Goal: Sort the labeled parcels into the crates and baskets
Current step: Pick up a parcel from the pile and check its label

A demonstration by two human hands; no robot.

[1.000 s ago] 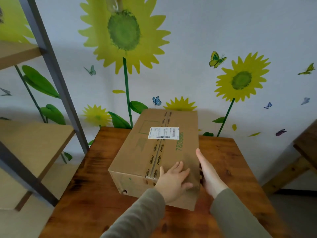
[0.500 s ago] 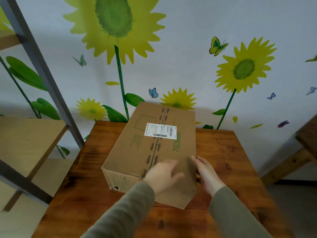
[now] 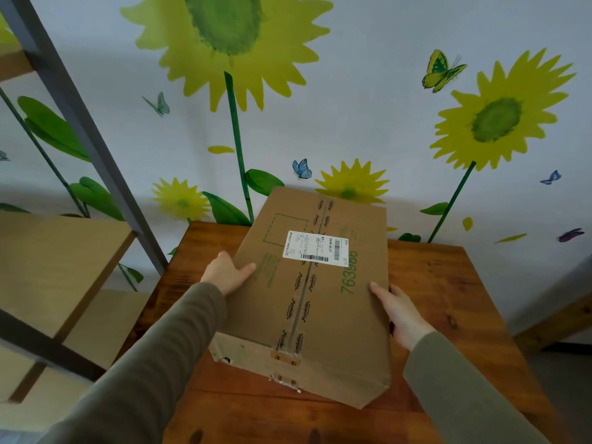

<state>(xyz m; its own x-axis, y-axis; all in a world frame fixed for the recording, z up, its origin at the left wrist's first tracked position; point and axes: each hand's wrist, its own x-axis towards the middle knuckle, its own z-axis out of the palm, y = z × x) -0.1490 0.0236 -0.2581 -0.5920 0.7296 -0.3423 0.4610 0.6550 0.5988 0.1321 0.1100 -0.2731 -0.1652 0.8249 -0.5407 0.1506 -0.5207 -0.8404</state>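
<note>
A long brown cardboard parcel point(image 3: 314, 296) lies on the wooden table point(image 3: 435, 283), taped down its middle, with a white barcode label point(image 3: 315, 248) and green print "763966" on top. My left hand point(image 3: 226, 272) grips its left side, thumb hooked over the top edge. On the right side my right hand point(image 3: 400, 312) holds the box, thumb on the top edge and fingers down the side. The near end of the parcel looks raised toward me; I cannot tell whether the far end still rests on the table.
A metal-framed shelf unit with wooden boards point(image 3: 54, 270) stands close on the left. A wall with sunflower decals point(image 3: 230, 36) runs behind the table. Part of another wooden table point(image 3: 557, 318) shows at the right edge.
My left hand left the top near end of the parcel and went to its left side. My right hand shifted onto the right side. The box now appears closer and turned straighter toward me.
</note>
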